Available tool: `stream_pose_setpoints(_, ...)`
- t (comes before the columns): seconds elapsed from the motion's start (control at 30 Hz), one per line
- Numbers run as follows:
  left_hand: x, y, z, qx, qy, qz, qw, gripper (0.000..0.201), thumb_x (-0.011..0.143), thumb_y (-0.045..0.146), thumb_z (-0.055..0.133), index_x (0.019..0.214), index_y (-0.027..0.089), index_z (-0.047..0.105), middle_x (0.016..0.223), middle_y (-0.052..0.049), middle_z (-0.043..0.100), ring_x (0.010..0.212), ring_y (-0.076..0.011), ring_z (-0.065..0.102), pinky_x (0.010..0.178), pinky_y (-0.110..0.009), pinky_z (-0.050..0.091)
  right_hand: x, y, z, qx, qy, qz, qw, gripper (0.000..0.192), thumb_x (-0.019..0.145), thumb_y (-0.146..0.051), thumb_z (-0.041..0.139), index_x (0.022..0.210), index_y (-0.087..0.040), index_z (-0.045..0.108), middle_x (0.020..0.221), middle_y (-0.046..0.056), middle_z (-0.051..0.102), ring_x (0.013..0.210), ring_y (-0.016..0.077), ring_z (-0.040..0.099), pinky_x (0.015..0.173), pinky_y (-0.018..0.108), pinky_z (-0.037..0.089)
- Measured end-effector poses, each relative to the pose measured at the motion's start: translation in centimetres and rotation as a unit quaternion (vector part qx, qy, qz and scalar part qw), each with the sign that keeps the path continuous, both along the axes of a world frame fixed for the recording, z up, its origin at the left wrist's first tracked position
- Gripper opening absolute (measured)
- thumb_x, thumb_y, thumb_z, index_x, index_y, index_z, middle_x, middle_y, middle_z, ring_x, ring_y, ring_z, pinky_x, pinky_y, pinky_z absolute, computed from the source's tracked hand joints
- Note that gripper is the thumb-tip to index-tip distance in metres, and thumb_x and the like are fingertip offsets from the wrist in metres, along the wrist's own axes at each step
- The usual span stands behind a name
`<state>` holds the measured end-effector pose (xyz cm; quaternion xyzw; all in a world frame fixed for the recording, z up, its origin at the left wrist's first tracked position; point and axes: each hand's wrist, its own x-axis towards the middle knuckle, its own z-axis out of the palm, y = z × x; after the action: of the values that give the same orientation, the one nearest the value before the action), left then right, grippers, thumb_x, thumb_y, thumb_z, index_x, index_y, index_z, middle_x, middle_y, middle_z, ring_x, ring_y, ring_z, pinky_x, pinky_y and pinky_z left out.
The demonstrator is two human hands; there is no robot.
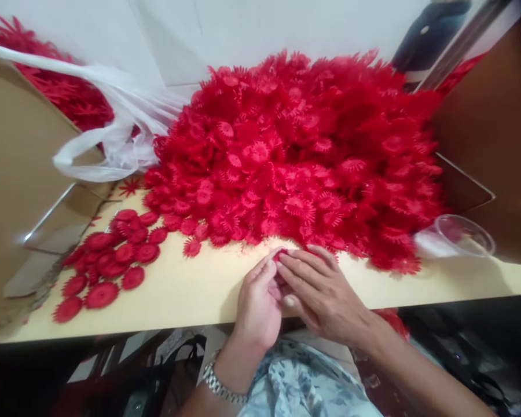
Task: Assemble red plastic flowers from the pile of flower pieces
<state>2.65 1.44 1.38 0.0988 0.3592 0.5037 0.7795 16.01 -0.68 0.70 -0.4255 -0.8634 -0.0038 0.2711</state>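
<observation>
Both hands meet at the table's front edge, around a small red flower piece [280, 253] that is mostly hidden by the fingers. My left hand [260, 304], with a metal watch at its wrist, is closed on the piece between thumb and fingers. The fingers of my right hand [316, 289] are pressed together over the same piece. Just beyond the hands rises a large heap of red flower pieces [286, 156] with fringed, petal-like edges. To the left lies a small group of rounder, fringed red discs [102, 294], some stacked on others.
A cardboard box [13, 150] stands at the left, with a white plastic bag [113, 156] beside it and more red pieces behind. On the right are a brown box [490, 127] and a clear plastic cup [464, 236] lying near the heap. The pale table [178, 295] ends close to my body.
</observation>
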Motion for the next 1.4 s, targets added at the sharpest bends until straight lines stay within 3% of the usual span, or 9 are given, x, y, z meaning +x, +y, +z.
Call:
stream_pose_setpoints(0.17, -0.5, 0.2, -0.6, -0.031, -0.002, 0.021, 0.999, 0.014, 0.080, 0.013, 0.055, 0.072, 0.012, 0.066, 0.073, -0.004, 0.068, 0.069, -0.0099, 0.064, 0.070, -0.019, 0.049, -1.7, -0.3, -2.1, -0.007, 0.009, -0.002, 1.000, 0.039, 0.089, -0.027, 0.048, 0.126, -0.013, 0.051, 0.128, 0.007, 0.058, 0.129, 0.0238, 0.039, 0.110, 0.050, 0.016)
stream_pose_setpoints(0.27, -0.6, 0.0, -1.0, -0.043, -0.006, 0.027, 0.999, 0.013, 0.077, 0.013, 0.057, 0.067, 0.011, 0.065, 0.071, -0.003, 0.067, 0.068, -0.0095, 0.062, 0.070, -0.019, 0.048, -1.6, -0.7, -1.9, -0.015, 0.021, 0.028, 0.999, 0.038, 0.089, -0.026, 0.046, 0.125, -0.013, 0.052, 0.126, 0.008, 0.059, 0.131, 0.0234, 0.037, 0.111, 0.050, 0.013)
stream_pose_setpoints(0.43, -0.8, -0.2, -1.4, 0.003, 0.037, 0.041, 0.998, 0.010, 0.076, 0.019, 0.061, 0.070, 0.012, 0.064, 0.068, -0.002, 0.065, 0.065, -0.0115, 0.061, 0.066, -0.022, 0.047, -0.3, -0.8, -1.8, -0.020, -0.006, 0.076, 0.997, 0.041, 0.087, -0.024, 0.047, 0.127, -0.020, 0.051, 0.129, 0.005, 0.057, 0.134, 0.0251, 0.033, 0.111, 0.054, 0.012)
stream_pose_setpoints(0.67, -1.1, 0.0, -1.1, 0.053, 0.105, 0.063, 0.991, 0.013, 0.077, 0.026, 0.063, 0.071, 0.015, 0.061, 0.067, -0.001, 0.063, 0.063, -0.0102, 0.058, 0.063, -0.020, 0.045, 0.4, -0.5, -1.9, -0.014, 0.057, 0.017, 0.998, 0.042, 0.082, -0.017, 0.055, 0.123, -0.024, 0.054, 0.118, 0.004, 0.064, 0.127, 0.0264, 0.042, 0.103, 0.053, 0.031)
stream_pose_setpoints(0.87, -1.3, -0.3, -1.1, 0.060, 0.082, 0.038, 0.994, 0.013, 0.081, 0.026, 0.059, 0.078, 0.014, 0.063, 0.073, -0.004, 0.067, 0.068, -0.0144, 0.062, 0.067, -0.027, 0.048, -0.9, 0.0, -0.9, -0.073, 0.194, -0.056, 0.977, 0.030, 0.087, -0.018, 0.052, 0.116, -0.022, 0.057, 0.101, 0.008, 0.066, 0.098, 0.0215, 0.058, 0.081, 0.039, 0.049)
stream_pose_setpoints(1.0, -1.2, -0.7, -1.0, 0.057, 0.079, 0.020, 0.995, 0.012, 0.080, 0.020, 0.058, 0.084, 0.013, 0.066, 0.076, -0.004, 0.067, 0.068, -0.0118, 0.060, 0.065, -0.021, 0.046, -2.0, 0.7, -0.5, -0.106, 0.222, -0.082, 0.966, 0.019, 0.085, -0.023, 0.057, 0.103, -0.018, 0.061, 0.089, 0.008, 0.060, 0.083, 0.0181, 0.058, 0.068, 0.031, 0.051)
stream_pose_setpoints(1.13, -1.0, -0.8, -0.7, 0.017, 0.039, 0.011, 0.999, 0.017, 0.080, 0.022, 0.056, 0.087, 0.012, 0.068, 0.085, -0.005, 0.065, 0.075, -0.0105, 0.058, 0.063, -0.016, 0.044, -2.6, 1.1, -0.8, -0.038, 0.187, -0.096, 0.977, 0.011, 0.085, -0.013, 0.053, 0.090, -0.019, 0.062, 0.082, 0.006, 0.059, 0.077, 0.0179, 0.056, 0.065, 0.032, 0.047)
stream_pose_setpoints(1.27, -0.7, -0.7, -0.7, 0.008, 0.031, 0.016, 0.999, 0.016, 0.081, 0.028, 0.057, 0.075, 0.013, 0.063, 0.073, -0.002, 0.060, 0.071, -0.0101, 0.056, 0.066, -0.017, 0.043, -3.4, 0.7, -1.2, 0.024, 0.131, -0.050, 0.990, 0.016, 0.085, -0.013, 0.052, 0.092, -0.020, 0.064, 0.091, 0.008, 0.064, 0.084, 0.0210, 0.056, 0.073, 0.038, 0.045)
stream_pose_setpoints(1.4, -1.2, -0.4, -1.0, 0.023, 0.089, 0.080, 0.992, 0.023, 0.076, 0.030, 0.064, 0.063, 0.015, 0.053, 0.059, 0.004, 0.052, 0.057, -0.0067, 0.049, 0.056, -0.016, 0.040, -3.6, 0.2, -0.1, -0.023, 0.156, 0.037, 0.987, 0.029, 0.084, -0.011, 0.051, 0.110, -0.022, 0.060, 0.103, 0.008, 0.063, 0.093, 0.0215, 0.056, 0.079, 0.039, 0.046)
